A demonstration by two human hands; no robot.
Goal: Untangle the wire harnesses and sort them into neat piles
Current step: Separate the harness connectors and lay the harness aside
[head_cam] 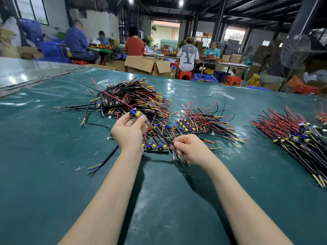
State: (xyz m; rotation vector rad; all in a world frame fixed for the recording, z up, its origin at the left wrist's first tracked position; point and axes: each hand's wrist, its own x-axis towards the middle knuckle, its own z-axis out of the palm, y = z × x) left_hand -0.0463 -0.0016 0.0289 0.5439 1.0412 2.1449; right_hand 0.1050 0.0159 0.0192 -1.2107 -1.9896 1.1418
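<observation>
"Wire harnesses (200,121), red, black, yellow and blue leads on small circuit boards: where do they lie, left to right?"

"A dense tangled heap (131,96) sits left of centre on the glossy green table cover (53,174). One held harness (159,133) is lifted between the hands. A loose fan-shaped pile (208,119) lies just right of it, and an aligned red-and-black pile (292,137) lies well apart at the right edge."

"Left hand (128,131)?"

"Raised above the table, back of the hand toward the camera. Fingers and thumb pinch the harness's blue-and-yellow component end."

"Right hand (190,147)?"

"Lower and nearer, knuckles up. Fingers are curled round the black sheathed leads close to their stripped tails. The leads run diagonally between the two hands, above a row of boards (155,147) lying on the cover."

"Recommendation?"

"My judgement: hold the component end steady and run the right hand out toward the tails, so any crossing leads slip off. Lift to clear them and do not jerk, as the solder joints are probably the weak point. Then lay the harness with its board end matching the aligned pile."
</observation>
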